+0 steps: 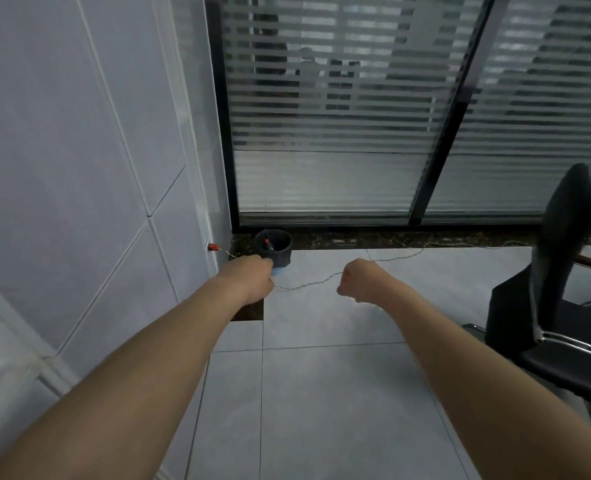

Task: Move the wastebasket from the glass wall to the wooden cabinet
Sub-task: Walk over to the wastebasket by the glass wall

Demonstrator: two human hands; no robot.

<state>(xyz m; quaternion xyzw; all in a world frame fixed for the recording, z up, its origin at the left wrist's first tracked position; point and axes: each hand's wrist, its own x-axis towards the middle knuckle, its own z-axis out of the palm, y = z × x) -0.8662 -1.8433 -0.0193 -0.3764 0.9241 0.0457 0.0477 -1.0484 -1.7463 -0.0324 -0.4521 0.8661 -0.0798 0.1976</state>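
From the head camera, the small dark wastebasket stood upright at the foot of the glass wall, just beyond the left hand. That hand's curled fingers hid any grip. The right hand was fisted, apparently empty. It looked light and rigid; the rim seemed the best hold.

Both forearms are bare from elbow to wrist, no sleeves, watch or rings visible on the left hand or right hand.
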